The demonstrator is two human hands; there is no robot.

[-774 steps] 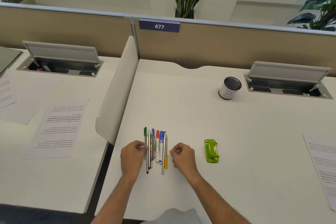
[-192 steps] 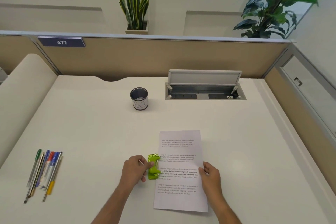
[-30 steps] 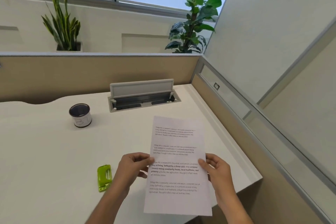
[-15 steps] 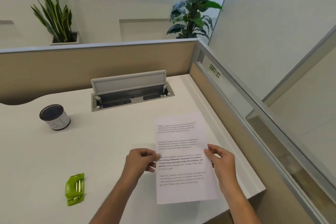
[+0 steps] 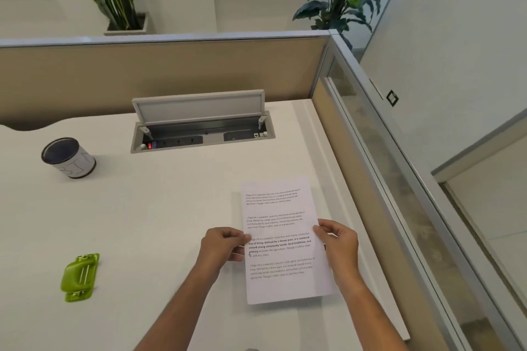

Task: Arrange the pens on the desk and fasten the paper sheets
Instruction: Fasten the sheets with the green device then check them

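Grip: left hand [image 5: 221, 248] and right hand [image 5: 340, 242] pinch sheets [image 5: 281, 208], fingers curled.
Risk: sheets may slip off nearby counter [image 5: 171, 208] edge.

Paper sheets [image 5: 281, 236]: white, portrait, four blocks of black print, the third partly bold. Long axis runs away from the person, over the right part of the desk [image 5: 156, 208]. Left hand [image 5: 219, 248] pinches the left edge, right hand [image 5: 339, 245] the right edge.

Green fastener [image 5: 80, 278]: plastic, lying flat on the desk, well apart to the left of the sheets, untouched.
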